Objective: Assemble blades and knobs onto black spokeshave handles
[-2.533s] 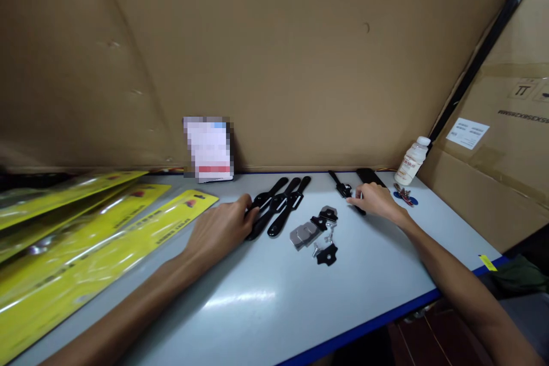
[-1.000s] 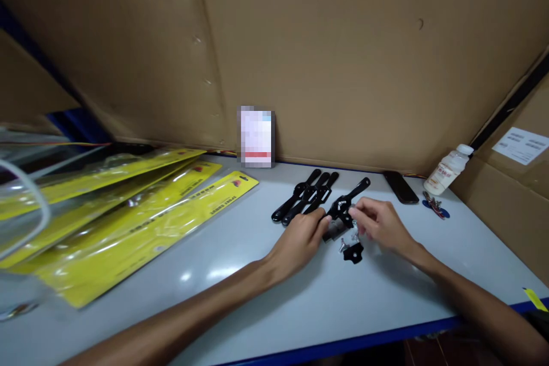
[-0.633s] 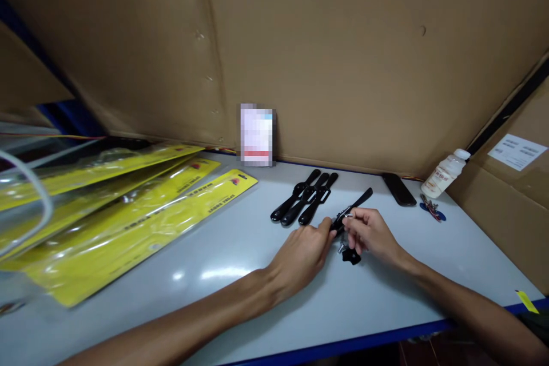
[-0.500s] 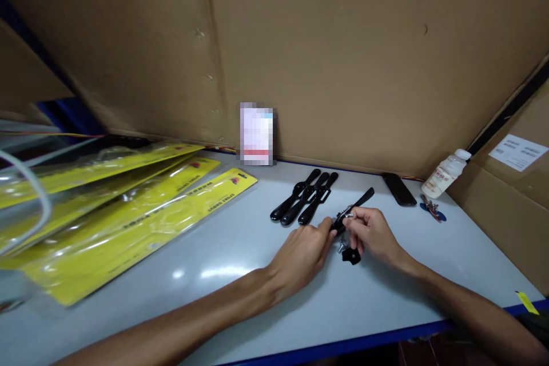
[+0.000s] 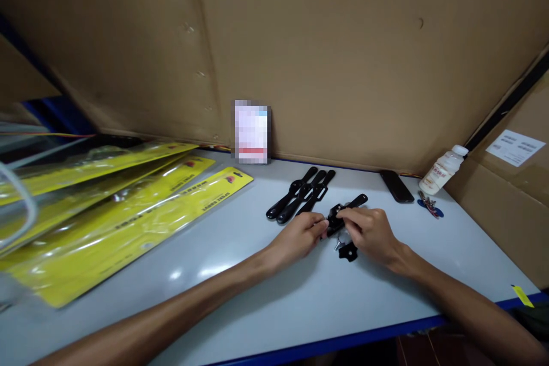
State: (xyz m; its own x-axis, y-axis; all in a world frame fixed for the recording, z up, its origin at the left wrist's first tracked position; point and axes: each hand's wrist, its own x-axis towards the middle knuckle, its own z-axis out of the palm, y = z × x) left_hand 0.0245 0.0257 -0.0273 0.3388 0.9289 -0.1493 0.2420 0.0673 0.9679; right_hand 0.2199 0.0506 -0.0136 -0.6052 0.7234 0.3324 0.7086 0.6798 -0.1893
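A black metal spokeshave [image 5: 333,220] is held at an angle just above the table, its far handle pointing up to the right. My left hand [image 5: 302,234] is closed around its near handle, thumb on top. My right hand [image 5: 373,234] has its fingertips pinched at the tool's middle; whatever small part they hold is hidden. Just below on the table are a loose black cap plate [image 5: 348,252] with a notched edge and a silvery screw [image 5: 338,245]. Left of the hands, three more black spokeshaves [image 5: 299,195] lie side by side, one handle partly covered by my left hand.
Yellow blister cards [image 5: 128,234] cover the left side of the table. A blurred-out card [image 5: 251,132] leans on the cardboard wall [image 5: 321,57]. At the right are a dark phone [image 5: 397,186], a white bottle [image 5: 443,170] and keys [image 5: 430,204].
My right fingertips have moved from beside the spokeshave onto its middle, and the silvery bit at them is no longer visible. My left hand has shifted along the handle. The view has moved slightly.
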